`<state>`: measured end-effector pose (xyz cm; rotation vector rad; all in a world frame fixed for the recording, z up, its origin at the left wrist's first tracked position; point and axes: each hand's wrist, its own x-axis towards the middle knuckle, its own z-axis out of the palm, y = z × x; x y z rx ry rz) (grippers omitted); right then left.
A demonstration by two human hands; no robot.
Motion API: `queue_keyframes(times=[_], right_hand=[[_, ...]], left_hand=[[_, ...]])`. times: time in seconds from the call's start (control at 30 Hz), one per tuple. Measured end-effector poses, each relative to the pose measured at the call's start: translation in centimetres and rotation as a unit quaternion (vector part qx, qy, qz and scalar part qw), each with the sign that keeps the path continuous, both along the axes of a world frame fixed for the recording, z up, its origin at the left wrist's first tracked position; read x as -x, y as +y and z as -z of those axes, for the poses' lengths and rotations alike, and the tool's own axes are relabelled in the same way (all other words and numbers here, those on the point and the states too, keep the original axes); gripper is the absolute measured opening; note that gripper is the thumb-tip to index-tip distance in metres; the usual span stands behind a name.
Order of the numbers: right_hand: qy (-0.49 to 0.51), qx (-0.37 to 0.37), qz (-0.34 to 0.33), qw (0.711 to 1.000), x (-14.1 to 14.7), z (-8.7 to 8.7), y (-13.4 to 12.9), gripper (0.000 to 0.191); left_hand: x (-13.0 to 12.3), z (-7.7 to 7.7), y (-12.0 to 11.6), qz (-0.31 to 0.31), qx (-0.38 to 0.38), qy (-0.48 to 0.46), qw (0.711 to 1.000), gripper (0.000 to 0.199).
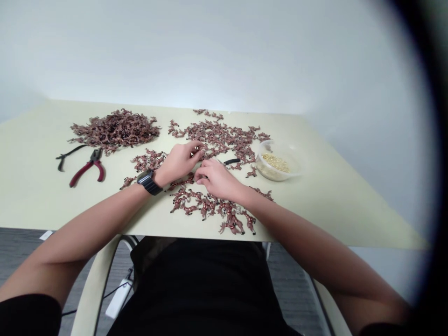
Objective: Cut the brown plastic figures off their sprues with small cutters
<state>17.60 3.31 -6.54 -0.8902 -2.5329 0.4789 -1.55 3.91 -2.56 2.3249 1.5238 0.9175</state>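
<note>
My left hand (182, 161), wearing a black watch (149, 181) on its wrist, is closed in a pinch above the middle of the table. Something small and dark shows at its fingertips, too small to name. Close beside it, my right hand (219, 179) has its fingers curled together; whatever they grip is hidden. A black tool handle (232, 161) with a bit of metal shows just behind my right hand; I cannot tell whether that hand holds it. Small brown deer-like figurines lie around both hands, with one loose group (210, 205) in front and another (220, 134) behind.
A dense heap of figurines (119, 128) covers the back left. Red-handled pliers (89, 168) and a black tool (68, 156) lie before it. On the right stands a clear plastic tub (268, 173) of small gold-coloured pieces (276, 162). A wall borders the pale table (332, 200).
</note>
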Motion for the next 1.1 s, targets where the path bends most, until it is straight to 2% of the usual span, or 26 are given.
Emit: queue_keyframes(times=[0.43,0.57,0.8,1.1], right_hand=[[-0.044,-0.030,0.036,0.998,0.1,0.7,0.4,0.006],[-0.054,-0.037,0.034,0.997,0.2,0.8,0.2,0.012],[-0.080,-0.065,0.038,0.994,0.5,0.2,-0.8,0.018],[-0.037,-0.023,0.038,0.998,0.2,0.2,-0.1,0.007]], left_hand=[[-0.2,0.1,0.0,0.004,0.019,-0.029,0.999,0.035],[-0.2,0.1,0.0,0.008,0.027,-0.040,0.999,0.035],[-0.3,0.1,0.0,0.011,0.096,-0.096,0.991,0.036],[-0.1,0.3,0.1,0.010,0.096,-0.102,0.990,0.035]])
